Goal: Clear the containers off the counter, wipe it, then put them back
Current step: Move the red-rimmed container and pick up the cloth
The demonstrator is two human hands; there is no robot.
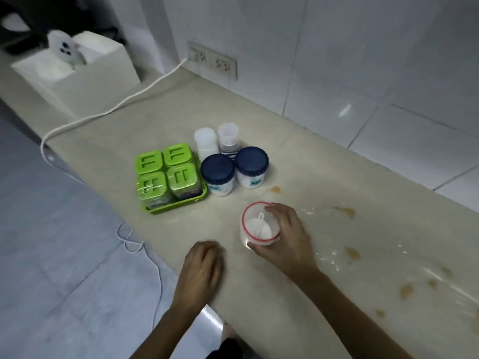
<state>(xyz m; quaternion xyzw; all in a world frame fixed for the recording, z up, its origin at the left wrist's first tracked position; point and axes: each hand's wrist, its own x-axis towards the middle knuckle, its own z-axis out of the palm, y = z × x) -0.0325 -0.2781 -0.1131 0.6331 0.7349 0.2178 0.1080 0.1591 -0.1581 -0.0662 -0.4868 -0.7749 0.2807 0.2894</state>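
— Fingers of the right hand wrap the far and right sides of a clear round tub with a red rim, thumb on its near side; the grasp is closed on the tub, just right of the frame's centre. What sits inside?

— White powder and a small white scoop. The tub stands on the beige counter, or barely above it; I cannot tell which. And the other hand?

— Left hand lies palm down on the counter's near edge, lower centre, fingers loosely together, gripping nothing.

— Farther up the frame?

— Two white jars with dark blue lids stand side by side, close together. Behind them are two pale translucent bottles. To their left a green tray holds four square green-lidded containers, packed together.

— The surface itself?

— Stained. Brownish-orange spots and pale crumbs scatter over the right part of the counter, from mid-frame to the lower right, with a wet sheen there.

— The room?

— White wall tiles fill the upper right. A double socket sits on the wall at upper centre, and a white cord runs from it across the counter and over its left edge. A white boxy appliance stands at upper left. Grey floor tiles fill the left side.
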